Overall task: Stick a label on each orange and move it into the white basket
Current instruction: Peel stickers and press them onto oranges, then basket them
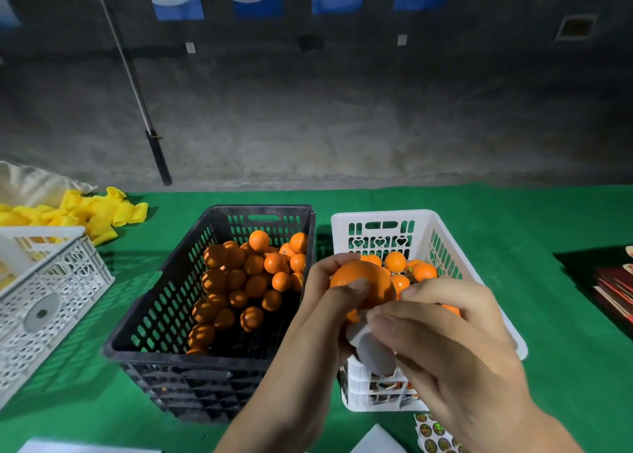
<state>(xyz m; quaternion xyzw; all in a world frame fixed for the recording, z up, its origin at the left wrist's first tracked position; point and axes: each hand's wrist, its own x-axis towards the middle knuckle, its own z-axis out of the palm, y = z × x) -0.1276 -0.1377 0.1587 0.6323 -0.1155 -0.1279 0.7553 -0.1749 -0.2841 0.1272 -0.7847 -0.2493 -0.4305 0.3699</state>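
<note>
Left hand (318,302) clamped on orange (363,281); right hand (455,343) pinches backing strip (368,346). Press label flat, then drop into white basket (442,226).

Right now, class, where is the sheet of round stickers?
In the head view the sticker sheet lies on the green table at the bottom edge, right of centre, just in front of the white basket and partly under the right hand.
</note>
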